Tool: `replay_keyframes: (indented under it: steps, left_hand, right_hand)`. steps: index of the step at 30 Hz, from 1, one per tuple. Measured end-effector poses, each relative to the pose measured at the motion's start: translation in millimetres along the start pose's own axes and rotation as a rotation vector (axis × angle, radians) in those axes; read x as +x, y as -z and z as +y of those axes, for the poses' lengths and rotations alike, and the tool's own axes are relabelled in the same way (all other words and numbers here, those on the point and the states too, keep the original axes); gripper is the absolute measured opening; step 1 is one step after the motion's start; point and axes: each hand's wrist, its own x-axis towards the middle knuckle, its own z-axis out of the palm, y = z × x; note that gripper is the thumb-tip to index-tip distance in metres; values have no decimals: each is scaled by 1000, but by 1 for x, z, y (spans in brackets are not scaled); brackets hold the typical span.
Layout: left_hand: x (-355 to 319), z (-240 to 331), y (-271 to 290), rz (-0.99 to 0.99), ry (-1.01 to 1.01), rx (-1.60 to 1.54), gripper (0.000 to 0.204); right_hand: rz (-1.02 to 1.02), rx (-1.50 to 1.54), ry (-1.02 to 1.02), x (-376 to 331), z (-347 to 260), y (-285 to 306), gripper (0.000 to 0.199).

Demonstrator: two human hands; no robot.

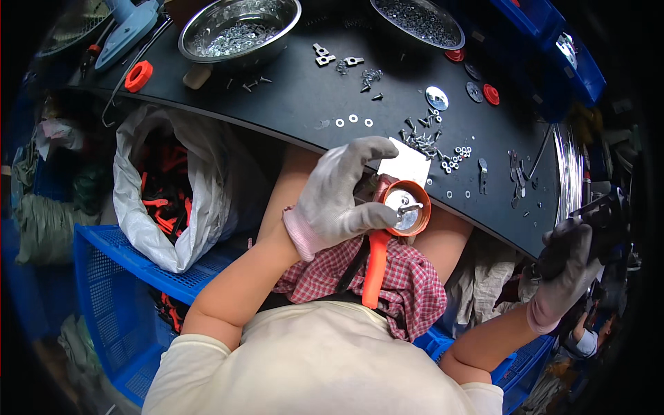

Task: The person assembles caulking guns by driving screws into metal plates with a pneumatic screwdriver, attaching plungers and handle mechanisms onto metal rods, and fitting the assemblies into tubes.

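My left hand, in a grey-palmed glove with a pink cuff, is curved in a C with thumb and fingers apart. Its thumb tip overlaps the near-left rim of an orange round housing; whether it touches is unclear. Inside the housing sits a silver metal disc with a short upright post. An orange handle extends from the housing toward my lap. Far to the right, my gloved right hand is raised beside a dark object, its fingers lost in shadow; I cannot tell whether it grips it.
Two metal bowls of small parts stand on the black table. Screws, nuts, washers and flat metal pieces lie scattered. A white sack of orange-and-black parts rests by a blue crate.
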Motion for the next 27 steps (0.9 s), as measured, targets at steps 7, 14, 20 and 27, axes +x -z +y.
replay_keyframes:
  steps: [7, 14, 20, 27]
  left_hand:
    - [56, -19, 37, 115, 187, 1187, 21]
    - [42, -15, 43, 80, 165, 1132, 12]
    - [44, -8, 42, -22, 98, 981, 10]
    - [50, -12, 41, -4, 108, 1067, 14]
  right_hand:
    - [136, -1228, -199, 11, 146, 93, 39]
    - [-115, -1642, -440, 61, 148, 56, 49]
    - [-404, -1022, 92, 170, 208, -73, 46]
    - [-418, -1001, 29, 165, 198, -69, 37]
